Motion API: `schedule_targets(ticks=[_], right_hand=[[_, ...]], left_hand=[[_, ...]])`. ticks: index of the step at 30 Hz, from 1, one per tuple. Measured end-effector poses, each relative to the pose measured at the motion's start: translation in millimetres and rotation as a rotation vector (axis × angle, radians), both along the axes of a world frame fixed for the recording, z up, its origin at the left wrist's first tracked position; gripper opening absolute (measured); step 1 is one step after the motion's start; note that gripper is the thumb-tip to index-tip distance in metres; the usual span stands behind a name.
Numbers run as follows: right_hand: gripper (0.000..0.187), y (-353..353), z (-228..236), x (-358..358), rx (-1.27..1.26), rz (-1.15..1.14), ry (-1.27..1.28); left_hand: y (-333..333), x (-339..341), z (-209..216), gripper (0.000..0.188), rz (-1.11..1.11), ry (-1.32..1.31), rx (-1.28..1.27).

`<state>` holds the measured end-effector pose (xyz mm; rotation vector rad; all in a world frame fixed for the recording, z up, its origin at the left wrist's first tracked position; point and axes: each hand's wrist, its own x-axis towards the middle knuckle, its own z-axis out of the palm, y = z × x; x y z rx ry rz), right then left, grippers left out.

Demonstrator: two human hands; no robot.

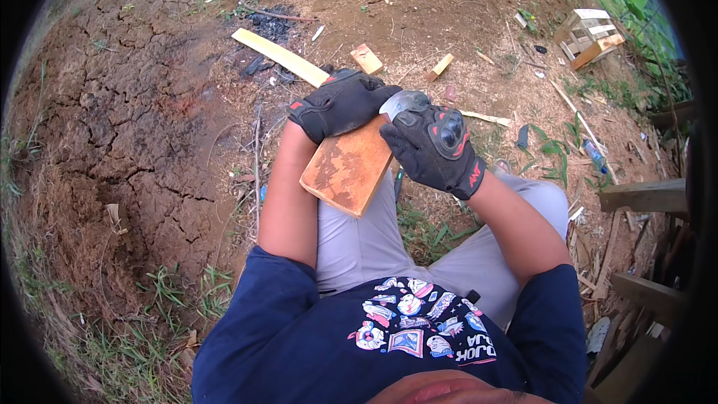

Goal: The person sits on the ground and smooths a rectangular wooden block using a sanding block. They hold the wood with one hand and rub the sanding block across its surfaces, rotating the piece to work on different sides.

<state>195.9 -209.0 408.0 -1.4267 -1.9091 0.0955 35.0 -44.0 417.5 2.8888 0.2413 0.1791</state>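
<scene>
A reddish-brown wooden block (350, 166) with darker, patchy marks on its upper face lies tilted above my lap. My left hand (345, 103), in a black glove with red trim, is closed over its far end. In my matching right glove, my right hand (437, 142) grips a pale grey, rounded piece (404, 102) at the block's far right corner. What kind of piece it is, I cannot tell; the glove hides part of it. The left fingertips come close to this piece, and whether they touch it is unclear.
A long pale plank (280, 57) lies beyond my left hand. Small wood offcuts (366, 59) and sawdust are scattered ahead. A slatted wooden crate (591, 36) stands at the far right, with wooden beams (645, 196) nearer on that side. Cracked soil (112, 127) spreads out at left.
</scene>
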Motion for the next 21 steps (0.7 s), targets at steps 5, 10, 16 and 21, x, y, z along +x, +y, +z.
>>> schedule_targets(ticks=[5, 10, 16, 21], right_hand=[[0.022, -44.0, 23.0, -53.7, 0.070, 0.349, 0.045], [0.024, -12.5, 18.6, -11.3, 0.101, 0.115, 0.021], [0.021, -24.3, 23.1, -30.1, -0.053, 0.086, 0.000], [0.022, -25.5, 28.5, -32.2, -0.065, 0.191, -0.001]], left_hand=[[12.1, -8.6, -14.4, 0.039, -0.146, -0.283, -0.109], [7.3, -5.6, -0.4, 0.038, 0.103, -0.024, -0.249], [9.3, 2.9, -10.9, 0.030, 0.220, 0.051, -0.387], [1.7, -3.8, 0.8, 0.030, 0.248, 0.061, -0.409]])
